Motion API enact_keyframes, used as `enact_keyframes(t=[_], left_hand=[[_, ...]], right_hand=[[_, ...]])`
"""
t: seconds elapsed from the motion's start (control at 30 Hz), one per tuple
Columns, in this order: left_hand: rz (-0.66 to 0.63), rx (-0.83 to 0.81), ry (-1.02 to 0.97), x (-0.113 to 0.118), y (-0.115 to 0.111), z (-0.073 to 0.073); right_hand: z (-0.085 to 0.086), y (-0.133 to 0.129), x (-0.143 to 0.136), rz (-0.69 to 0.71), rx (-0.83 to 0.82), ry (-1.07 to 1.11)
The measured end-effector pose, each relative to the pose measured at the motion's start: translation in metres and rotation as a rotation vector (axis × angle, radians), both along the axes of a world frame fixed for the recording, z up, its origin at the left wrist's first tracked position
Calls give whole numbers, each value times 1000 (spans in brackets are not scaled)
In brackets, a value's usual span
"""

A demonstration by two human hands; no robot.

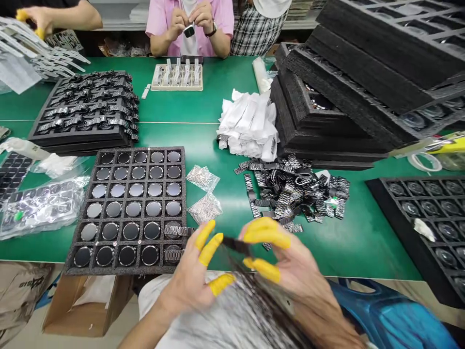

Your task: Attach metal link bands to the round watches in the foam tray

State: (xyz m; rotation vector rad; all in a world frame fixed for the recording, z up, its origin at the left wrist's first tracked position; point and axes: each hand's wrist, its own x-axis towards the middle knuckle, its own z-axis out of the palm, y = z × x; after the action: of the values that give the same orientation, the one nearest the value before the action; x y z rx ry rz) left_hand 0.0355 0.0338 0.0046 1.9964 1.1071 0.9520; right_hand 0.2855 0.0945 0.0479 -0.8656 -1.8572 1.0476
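Fingers of the left hand, capped in yellow cots, are spread partly open, their tips beside one end of a thin dark watch band piece; whether they actually touch it is lost in blur. Opposite, the right hand pinches the other end between its capped thumb and forefinger, closed on it. That piece sits just right of the black foam tray of round watch faces, off its near right corner. Farther right of the tray lies a heap of loose metal bands, with two small clear bags between tray and heap. Beyond the tray, across the green table, another person's hands hold a small item.
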Motion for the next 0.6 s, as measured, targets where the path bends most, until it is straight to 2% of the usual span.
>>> enact_keyframes(t=[0.07,0.13,0.2,0.27,0.33,0.4,0.47,0.6], left_hand=[[-16,-206,-45,8,-4,-2],[3,-555,-149,7,-13,-9],[63,-900,-322,-2,-23,-20],[128,-1112,-515,-15,-34,-29],[154,-1208,-642,-27,-44,-35],[146,-1230,-754,-34,-54,-36],[156,-1243,-906,-36,-61,-34],[222,-1296,-1201,-25,-66,-30]], right_hand=[[-6,3,-19,213,-92,49],[-26,17,-28,299,-179,10],[-54,38,-30,240,-218,-122],[-85,58,-30,159,-191,-272],[-112,72,-34,47,-137,-450],[-128,79,-43,-39,-73,-651],[-135,81,-52,-62,-22,-816],[-131,83,-56,-40,12,-983]])
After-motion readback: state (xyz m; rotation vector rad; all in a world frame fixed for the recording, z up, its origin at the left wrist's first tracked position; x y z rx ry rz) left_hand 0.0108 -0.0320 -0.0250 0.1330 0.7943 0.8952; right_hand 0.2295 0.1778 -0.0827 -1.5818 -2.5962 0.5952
